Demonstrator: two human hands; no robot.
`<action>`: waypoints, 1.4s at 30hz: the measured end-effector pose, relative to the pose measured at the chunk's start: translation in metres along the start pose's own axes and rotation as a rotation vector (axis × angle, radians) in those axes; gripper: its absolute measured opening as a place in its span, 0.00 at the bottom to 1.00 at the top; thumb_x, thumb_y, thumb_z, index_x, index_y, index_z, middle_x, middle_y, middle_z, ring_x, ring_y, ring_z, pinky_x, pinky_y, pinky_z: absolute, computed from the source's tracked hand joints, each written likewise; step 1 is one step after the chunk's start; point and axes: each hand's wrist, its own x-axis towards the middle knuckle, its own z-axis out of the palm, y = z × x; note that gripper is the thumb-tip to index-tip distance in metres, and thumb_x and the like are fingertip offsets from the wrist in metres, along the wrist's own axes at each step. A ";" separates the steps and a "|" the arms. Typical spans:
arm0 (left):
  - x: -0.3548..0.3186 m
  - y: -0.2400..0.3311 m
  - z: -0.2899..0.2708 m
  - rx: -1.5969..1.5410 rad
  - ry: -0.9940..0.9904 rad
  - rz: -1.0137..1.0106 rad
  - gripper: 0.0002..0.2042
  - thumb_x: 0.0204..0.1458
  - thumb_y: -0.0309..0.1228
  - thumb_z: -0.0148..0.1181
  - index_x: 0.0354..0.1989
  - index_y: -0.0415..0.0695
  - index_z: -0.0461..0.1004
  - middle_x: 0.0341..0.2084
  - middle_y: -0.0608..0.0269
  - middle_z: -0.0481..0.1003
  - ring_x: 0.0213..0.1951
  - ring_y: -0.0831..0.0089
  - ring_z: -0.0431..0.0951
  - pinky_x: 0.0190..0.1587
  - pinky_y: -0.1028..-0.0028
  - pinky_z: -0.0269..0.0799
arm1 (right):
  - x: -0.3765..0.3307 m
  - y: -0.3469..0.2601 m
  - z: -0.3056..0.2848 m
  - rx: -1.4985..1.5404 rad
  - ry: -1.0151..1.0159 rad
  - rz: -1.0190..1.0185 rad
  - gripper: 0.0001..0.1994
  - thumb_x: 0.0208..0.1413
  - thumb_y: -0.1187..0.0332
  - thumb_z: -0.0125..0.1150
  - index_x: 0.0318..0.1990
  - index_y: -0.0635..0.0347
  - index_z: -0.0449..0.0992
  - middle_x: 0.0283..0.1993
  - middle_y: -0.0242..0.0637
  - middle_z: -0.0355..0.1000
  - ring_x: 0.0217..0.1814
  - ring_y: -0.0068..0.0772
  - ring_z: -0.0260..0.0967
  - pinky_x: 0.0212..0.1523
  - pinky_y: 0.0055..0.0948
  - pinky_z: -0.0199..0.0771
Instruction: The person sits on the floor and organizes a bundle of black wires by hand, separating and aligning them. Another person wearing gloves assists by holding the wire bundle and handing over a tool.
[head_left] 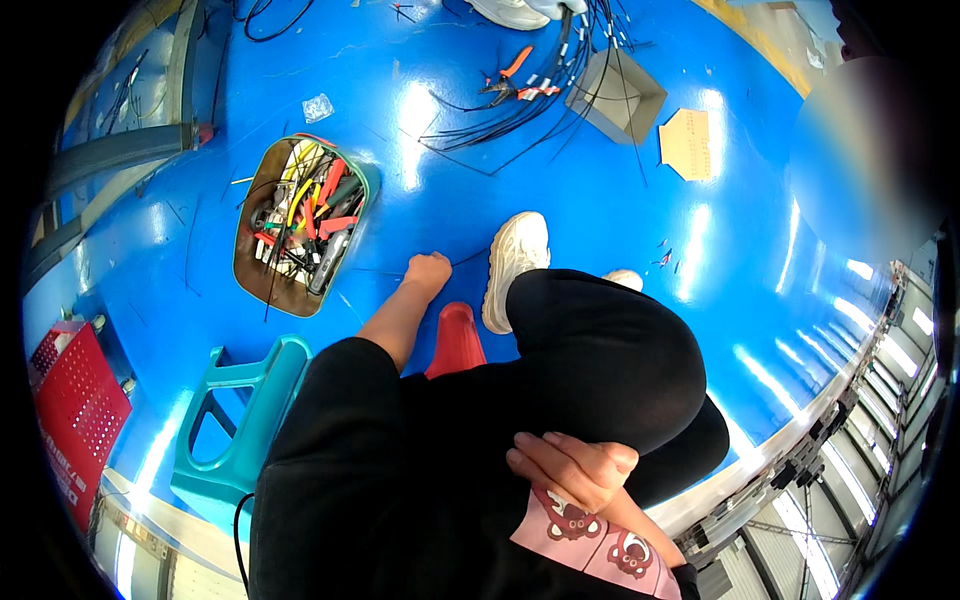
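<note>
My left hand (428, 272) reaches down over the blue floor with its fingers closed. A thin black wire (467, 260) shows at its fingertips and seems to be held in them. My right hand (572, 468) lies close to my body beside my bent knee, its fingers curled. A pink printed piece with cartoon bears (572, 530) is just below it; whatever those fingers hold, if anything, is hidden. Left of my left hand stands an oval bin (240, 262) full of pliers, cutters and other hand tools with red, yellow and green handles.
A teal plastic stool (240, 440) and a red perforated box (85, 410) stand at left. Part of a red seat (457, 340) shows below my left hand. Ahead lie black cables (530, 110), orange-handled pliers (517, 62), a grey box (600, 100) and an orange-tan card (686, 145).
</note>
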 end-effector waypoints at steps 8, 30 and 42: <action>-0.046 -0.029 -0.043 -0.285 -0.012 -0.219 0.10 0.48 0.27 0.54 0.39 0.40 0.73 0.40 0.49 0.76 0.40 0.52 0.80 0.38 0.57 0.77 | -0.003 0.000 0.007 0.002 0.079 -0.057 0.12 0.49 0.63 0.59 0.42 0.41 0.80 0.46 0.17 0.75 0.47 0.16 0.71 0.41 0.16 0.55; -0.190 -0.148 -0.109 -0.519 0.585 -0.607 0.08 0.53 0.31 0.54 0.39 0.43 0.71 0.40 0.53 0.75 0.40 0.51 0.76 0.42 0.55 0.72 | 0.043 -0.013 0.030 0.142 0.233 0.096 0.10 0.37 0.78 0.58 0.30 0.56 0.75 0.30 0.30 0.74 0.33 0.33 0.69 0.44 0.31 0.60; -0.209 -0.215 -0.028 -0.711 0.937 -0.964 0.07 0.50 0.23 0.53 0.36 0.41 0.74 0.37 0.49 0.75 0.43 0.51 0.74 0.47 0.59 0.70 | 0.051 -0.026 0.033 0.130 0.183 0.045 0.10 0.35 0.76 0.59 0.30 0.52 0.77 0.32 0.26 0.76 0.32 0.28 0.70 0.43 0.29 0.58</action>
